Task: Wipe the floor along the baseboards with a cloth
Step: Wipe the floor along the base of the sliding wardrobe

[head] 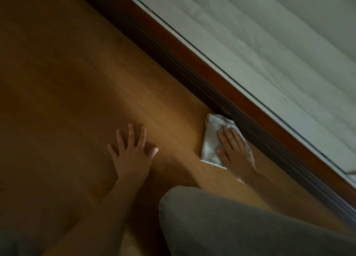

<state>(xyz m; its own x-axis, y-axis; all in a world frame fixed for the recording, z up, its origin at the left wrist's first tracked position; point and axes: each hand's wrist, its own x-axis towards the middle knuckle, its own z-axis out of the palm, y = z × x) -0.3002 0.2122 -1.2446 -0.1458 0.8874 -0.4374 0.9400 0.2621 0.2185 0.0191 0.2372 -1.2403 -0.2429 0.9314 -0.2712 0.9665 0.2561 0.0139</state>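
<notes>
A white folded cloth (211,140) lies on the wooden floor (77,72), its far edge against the dark baseboard track (173,63). My right hand (234,151) presses flat on the cloth with straight fingers, covering its right part. My left hand (131,151) rests flat on the bare floor with fingers spread, well to the left of the cloth and touching nothing else.
The dark baseboard track runs diagonally from upper left to lower right, with a reddish wooden frame (240,93) and a pale curtain behind glass (279,34) beyond it. My knee in grey fabric (231,223) fills the lower right.
</notes>
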